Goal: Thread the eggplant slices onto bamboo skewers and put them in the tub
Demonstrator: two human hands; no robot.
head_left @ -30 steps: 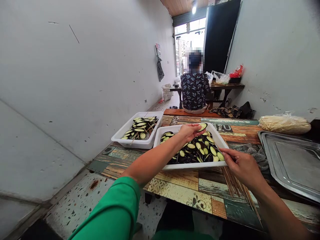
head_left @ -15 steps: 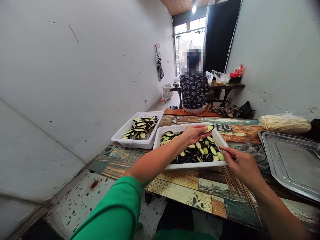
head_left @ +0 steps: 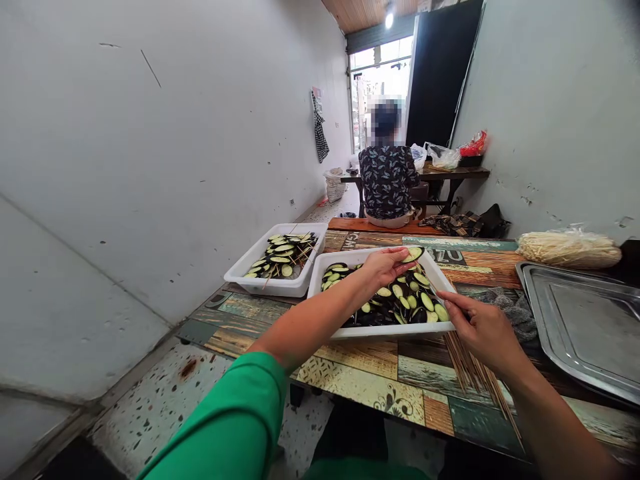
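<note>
My left hand is closed on an eggplant slice, above the far right part of a white tub full of loose eggplant slices. At the tub's right rim my right hand pinches a thin wooden skewer, whose tip points toward the slice; whether it has pierced the slice I cannot tell. A bundle of bare skewers lies on the table under my right hand. To the left stands a second white tub with eggplant slices on skewers.
The patterned table also bears metal trays, a grey cloth and a bag of pale, thin strands at the right. Beyond it a person sits on a bench, back turned, at another table.
My left hand and its eggplant slice have shifted slightly left. My right hand, with the skewer, has hardly moved.
</note>
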